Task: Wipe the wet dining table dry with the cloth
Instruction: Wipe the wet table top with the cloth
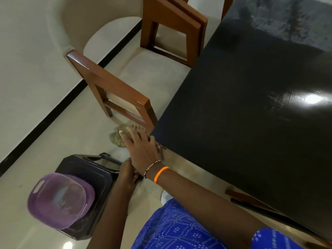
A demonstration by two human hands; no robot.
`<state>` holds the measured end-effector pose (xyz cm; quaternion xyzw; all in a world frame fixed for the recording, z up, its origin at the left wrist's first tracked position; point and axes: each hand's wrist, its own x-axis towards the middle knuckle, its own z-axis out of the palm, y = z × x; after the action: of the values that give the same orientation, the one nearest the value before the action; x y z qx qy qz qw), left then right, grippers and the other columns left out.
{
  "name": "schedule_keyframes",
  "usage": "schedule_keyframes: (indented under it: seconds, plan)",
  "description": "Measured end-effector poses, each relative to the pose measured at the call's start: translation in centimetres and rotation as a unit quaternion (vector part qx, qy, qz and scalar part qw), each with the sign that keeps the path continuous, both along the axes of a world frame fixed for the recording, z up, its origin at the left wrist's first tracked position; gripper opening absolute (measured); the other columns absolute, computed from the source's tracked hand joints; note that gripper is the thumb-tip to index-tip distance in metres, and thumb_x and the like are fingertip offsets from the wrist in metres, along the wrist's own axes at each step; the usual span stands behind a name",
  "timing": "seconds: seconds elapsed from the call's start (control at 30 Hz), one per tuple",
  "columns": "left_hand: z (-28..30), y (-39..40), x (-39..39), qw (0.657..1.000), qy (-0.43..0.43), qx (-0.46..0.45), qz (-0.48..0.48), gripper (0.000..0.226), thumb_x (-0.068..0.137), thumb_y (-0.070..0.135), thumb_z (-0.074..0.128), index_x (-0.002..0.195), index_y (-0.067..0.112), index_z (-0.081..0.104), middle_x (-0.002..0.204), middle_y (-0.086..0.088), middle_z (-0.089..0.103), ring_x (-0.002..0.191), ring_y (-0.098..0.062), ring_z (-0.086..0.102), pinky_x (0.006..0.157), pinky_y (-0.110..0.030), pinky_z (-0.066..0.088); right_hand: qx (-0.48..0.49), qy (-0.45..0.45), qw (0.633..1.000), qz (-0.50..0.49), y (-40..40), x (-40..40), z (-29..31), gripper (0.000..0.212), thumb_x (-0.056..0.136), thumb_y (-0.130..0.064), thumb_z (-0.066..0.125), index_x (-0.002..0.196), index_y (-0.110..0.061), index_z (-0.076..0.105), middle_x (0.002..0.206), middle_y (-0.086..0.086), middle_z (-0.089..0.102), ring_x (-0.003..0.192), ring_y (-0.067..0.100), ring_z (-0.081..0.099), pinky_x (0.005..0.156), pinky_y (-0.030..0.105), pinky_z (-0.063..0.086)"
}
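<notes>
Wiping at the corner of the dark counter (251, 105)

Counter fills the frame's right; at centre the right hand (142, 148) lies flat-fingered on the cloth (119, 136), half off the edge. Left hand (128, 172): grasp unclear. The overhanging cloth might slip floorward.

A pale, glossy tiled floor (59, 141) meets an off-white wall (27, 60) along a black skirting strip (59, 103), and a curved arch shape is moulded into the wall near the top. Two brown wooden chairs stand along one side of the room, the nearer chair (111, 90) with its back toward the wall and the farther chair (172, 27) beyond it. A black plastic stool (93, 169) stands on the floor and carries a translucent purple lidded container (61, 200).
</notes>
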<state>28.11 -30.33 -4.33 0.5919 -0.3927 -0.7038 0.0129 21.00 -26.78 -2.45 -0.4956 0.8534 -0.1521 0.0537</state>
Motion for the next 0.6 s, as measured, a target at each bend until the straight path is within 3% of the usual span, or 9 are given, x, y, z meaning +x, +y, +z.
schedule_keyframes:
  seconds: [0.07,0.17,0.27,0.4,0.6]
  plan:
    - [-0.4,0.2,-0.3,1.0,0.004,0.005,0.002,0.033,0.095,0.011,0.036,0.064,0.019,0.045,0.04,0.006,0.048,0.045,-0.012,0.04,0.041,-0.02,0.032,0.068,0.073,0.995,0.002,-0.6,-0.7,-0.3,0.058,0.075,-0.026,0.049,0.133,-0.03,0.047,0.135,-0.005,0.054,0.115,0.02,0.056,0.079,0.037,0.052]
    - [-0.7,0.4,-0.6,0.999,-0.027,0.008,-0.015,0.022,0.091,0.017,0.042,0.074,0.018,0.055,0.055,0.003,0.039,0.04,-0.008,0.03,0.043,-0.021,0.021,0.179,0.121,0.976,0.022,0.3,-2.4,-2.2,0.055,0.091,-0.027,0.041,0.144,-0.021,0.029,0.149,0.001,0.038,0.131,0.02,0.042,0.093,0.037,0.047]
    - [-0.7,0.8,-0.4,0.998,-0.037,-0.009,-0.051,0.016,0.091,0.022,0.045,0.086,0.021,0.06,0.059,0.005,0.037,0.036,-0.004,0.028,0.041,-0.02,0.02,0.191,0.159,0.968,0.028,2.0,-3.6,-3.3,0.059,0.092,-0.03,0.045,0.145,-0.019,0.024,0.15,0.001,0.035,0.132,0.018,0.041,0.093,0.034,0.047]
    - [-0.4,1.8,-0.2,0.996,-0.049,-0.022,-0.071,0.015,0.089,0.028,0.049,0.086,0.023,0.063,0.066,0.004,0.042,0.049,-0.008,0.028,0.048,-0.022,0.022,0.195,0.114,0.974,0.037,3.0,-3.9,-3.0,0.068,0.092,-0.029,0.046,0.148,-0.015,0.01,0.155,0.007,0.02,0.139,0.027,0.029,0.099,0.043,0.041]
    - [-0.2,4.8,0.5,0.994,0.012,-0.046,-0.102,0.018,0.092,0.023,0.045,0.093,0.022,0.062,0.067,0.004,0.043,0.051,-0.007,0.029,0.041,-0.018,0.023,0.21,0.036,0.977,-0.002,7.2,-3.8,-2.5,0.085,0.086,-0.028,0.058,0.148,-0.014,0.001,0.155,0.014,0.011,0.14,0.038,0.018,0.102,0.055,0.033]
